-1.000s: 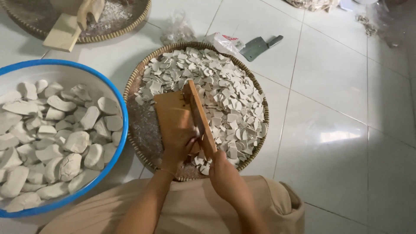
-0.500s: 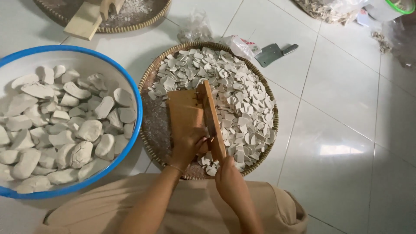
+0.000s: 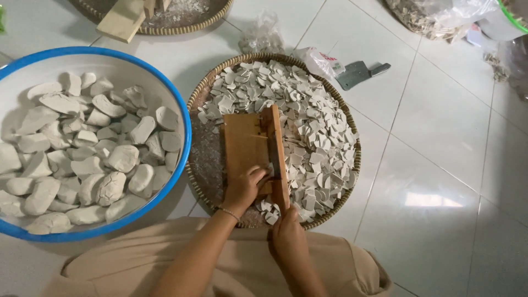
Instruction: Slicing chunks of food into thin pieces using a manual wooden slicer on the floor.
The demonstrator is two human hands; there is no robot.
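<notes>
A wooden slicing board [image 3: 245, 144] lies in a round woven tray [image 3: 199, 159] heaped with several thin grey-white slices [image 3: 313, 137]. Along the board's right edge stands a hinged wooden blade arm [image 3: 276, 151]. My left hand [image 3: 245, 187] rests on the near end of the board, its fingers curled at the blade over a small piece that I cannot make out. Just below, my right hand [image 3: 286, 236] grips the near end of the blade arm.
To the left stands a blue-rimmed white basin [image 3: 184, 132] holding several grey lumps [image 3: 82, 148]. Another woven tray with a wooden block [image 3: 122, 21] is at the top. A small cleaver [image 3: 360, 73], plastic bags [image 3: 264, 34] and a bag of scraps [image 3: 434, 16] lie on white floor tiles.
The view has shifted, with the tray and basin now lower in frame. My hands stay on the board and blade arm; the left hand's fingers sit closer to the blade.
</notes>
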